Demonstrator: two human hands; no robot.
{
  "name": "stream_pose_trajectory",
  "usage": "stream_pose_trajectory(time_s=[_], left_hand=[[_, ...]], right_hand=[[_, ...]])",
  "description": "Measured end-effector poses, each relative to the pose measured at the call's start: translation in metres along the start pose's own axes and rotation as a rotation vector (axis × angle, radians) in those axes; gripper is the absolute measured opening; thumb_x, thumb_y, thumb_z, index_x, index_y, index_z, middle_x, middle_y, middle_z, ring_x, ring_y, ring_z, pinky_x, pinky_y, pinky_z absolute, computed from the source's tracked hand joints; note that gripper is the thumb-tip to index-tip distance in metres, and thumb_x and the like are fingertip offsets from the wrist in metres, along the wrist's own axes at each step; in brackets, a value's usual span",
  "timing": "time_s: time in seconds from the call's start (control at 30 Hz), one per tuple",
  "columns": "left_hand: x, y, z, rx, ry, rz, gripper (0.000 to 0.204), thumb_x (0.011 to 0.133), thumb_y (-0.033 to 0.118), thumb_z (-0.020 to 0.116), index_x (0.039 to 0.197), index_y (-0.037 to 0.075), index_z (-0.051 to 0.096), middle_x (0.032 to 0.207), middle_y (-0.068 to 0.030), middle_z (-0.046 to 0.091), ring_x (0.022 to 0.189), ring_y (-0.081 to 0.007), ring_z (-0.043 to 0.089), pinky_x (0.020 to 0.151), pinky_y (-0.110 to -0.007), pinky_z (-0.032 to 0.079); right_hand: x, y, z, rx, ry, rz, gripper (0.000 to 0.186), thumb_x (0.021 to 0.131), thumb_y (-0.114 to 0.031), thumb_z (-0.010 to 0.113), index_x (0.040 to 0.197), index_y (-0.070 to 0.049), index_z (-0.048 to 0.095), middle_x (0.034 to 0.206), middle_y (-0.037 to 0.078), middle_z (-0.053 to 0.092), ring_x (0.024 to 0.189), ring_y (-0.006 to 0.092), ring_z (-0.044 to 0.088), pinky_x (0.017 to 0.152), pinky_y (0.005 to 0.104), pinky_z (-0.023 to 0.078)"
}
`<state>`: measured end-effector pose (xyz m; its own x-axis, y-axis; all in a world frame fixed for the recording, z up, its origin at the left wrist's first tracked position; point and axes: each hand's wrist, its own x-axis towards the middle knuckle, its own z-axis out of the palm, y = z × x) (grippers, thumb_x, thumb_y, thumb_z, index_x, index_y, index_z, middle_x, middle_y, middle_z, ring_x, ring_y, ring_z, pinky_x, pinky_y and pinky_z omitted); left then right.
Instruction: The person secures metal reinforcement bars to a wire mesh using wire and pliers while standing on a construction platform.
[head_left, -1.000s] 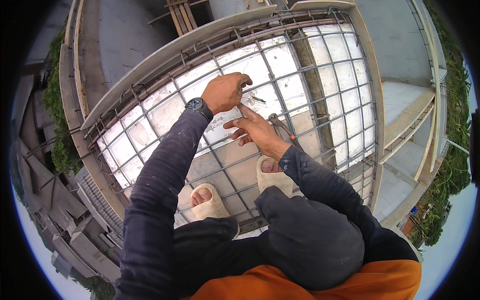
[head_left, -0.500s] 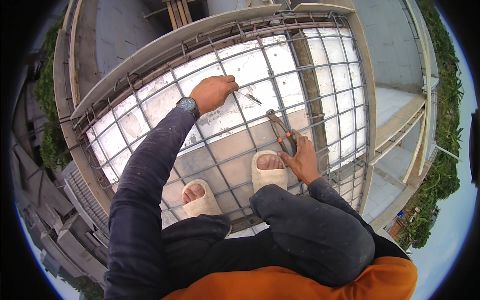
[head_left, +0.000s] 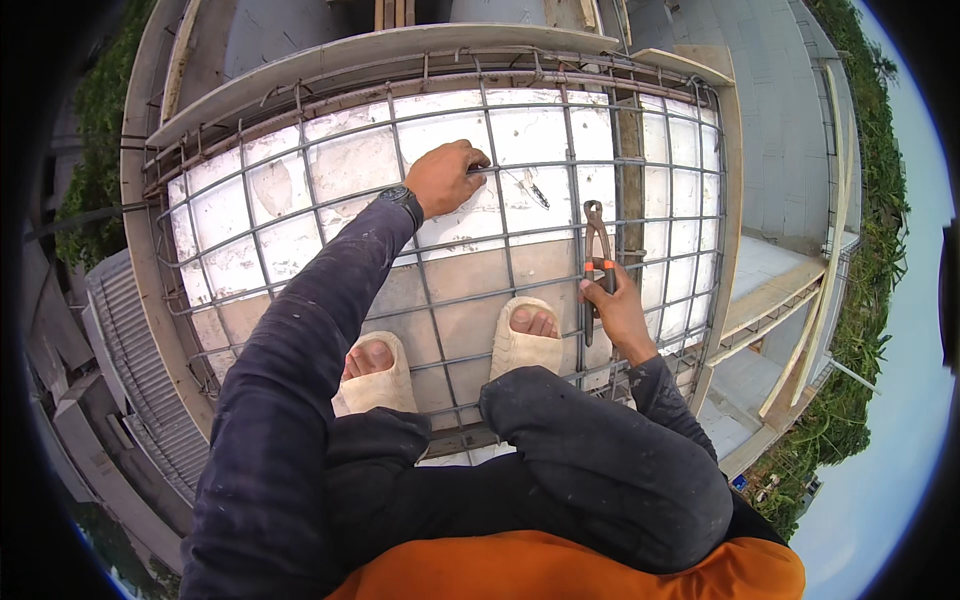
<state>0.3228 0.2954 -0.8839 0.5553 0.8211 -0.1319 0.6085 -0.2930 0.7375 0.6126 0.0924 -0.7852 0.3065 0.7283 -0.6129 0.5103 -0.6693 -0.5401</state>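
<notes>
My left hand (head_left: 447, 182) reaches over the steel rebar mesh (head_left: 545, 237), its fingers closed at a bar crossing. Whatever they pinch is too small or hidden to make out. Right of these fingers, a small dark bundle of thin wire (head_left: 536, 188) lies on the white panel (head_left: 540, 128) below the bars. My right hand (head_left: 622, 312) holds a pair of pincers (head_left: 597, 228) by orange-and-dark handles. Their rounded jaws point away from me, above the mesh.
My sandalled feet (head_left: 527, 345) rest on the mesh, over a brownish board (head_left: 465, 275). Upright formwork boards (head_left: 400, 58) edge the panel at the far side. On the right, a lower level shows wooden planks (head_left: 785, 290). Corrugated roofing (head_left: 140, 385) lies below on the left.
My right hand has swung the pincers more upright, and its fingers wrap further round the handles. My left hand stays at about the same crossing, fingers more curled. The view has shifted slightly.
</notes>
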Motion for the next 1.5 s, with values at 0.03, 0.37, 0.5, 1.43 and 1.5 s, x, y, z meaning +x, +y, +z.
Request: stream_pose_trajectory(time_s=[0.03,0.37,0.5,1.43,1.5], left_hand=[[-0.004,-0.001,0.004,-0.004,0.035,-0.001,0.029,0.095,0.023,0.069,0.119,0.008,0.077,0.106,-0.0118,0.071,0.103,-0.0322,0.069,0.094,-0.043,0.055],[-0.001,-0.002,0.032,-0.053,0.199,-0.101,0.028,0.093,0.020,0.067,0.115,0.018,0.084,0.106,-0.0171,0.072,0.100,-0.0360,0.070,0.092,-0.047,0.057],[0.002,-0.004,0.030,-0.058,0.171,-0.114,0.026,0.093,0.020,0.066,0.112,0.019,0.084,0.106,-0.0168,0.073,0.101,-0.0360,0.070,0.092,-0.047,0.057],[-0.010,0.086,0.033,-0.276,0.339,0.077,0.074,0.081,0.029,0.083,0.143,0.004,0.052,0.132,-0.0184,0.063,0.128,-0.0347,0.058,0.109,-0.050,0.044],[-0.001,0.091,0.037,-0.287,0.307,0.002,0.059,0.081,0.025,0.082,0.131,0.004,0.057,0.120,-0.0179,0.068,0.113,-0.0352,0.065,0.099,-0.050,0.048]], right_hand=[[0.000,-0.014,-0.009,-0.045,0.030,-0.059,0.050,0.096,-0.028,0.069,0.138,-0.001,0.063,0.098,0.020,0.074,0.092,0.0349,0.072,0.086,0.0436,0.054],[0.053,-0.192,-0.040,-1.442,0.025,-0.690,0.042,0.096,-0.015,0.064,0.138,-0.017,0.069,0.087,0.016,0.072,0.081,0.0304,0.074,0.069,0.0428,0.058],[0.069,-0.213,-0.011,-1.609,-0.014,-0.713,0.038,0.099,-0.020,0.064,0.135,-0.013,0.070,0.101,0.015,0.071,0.091,0.0286,0.074,0.074,0.0410,0.058],[0.072,-0.298,0.032,-1.370,-0.602,0.039,0.033,0.085,-0.014,0.072,0.115,-0.001,0.076,0.093,0.012,0.077,0.080,0.0242,0.074,0.075,0.0398,0.058],[0.071,-0.298,0.029,-1.439,-0.624,0.043,0.033,0.083,-0.015,0.075,0.113,-0.003,0.076,0.095,0.011,0.079,0.081,0.0246,0.076,0.075,0.0377,0.059]])
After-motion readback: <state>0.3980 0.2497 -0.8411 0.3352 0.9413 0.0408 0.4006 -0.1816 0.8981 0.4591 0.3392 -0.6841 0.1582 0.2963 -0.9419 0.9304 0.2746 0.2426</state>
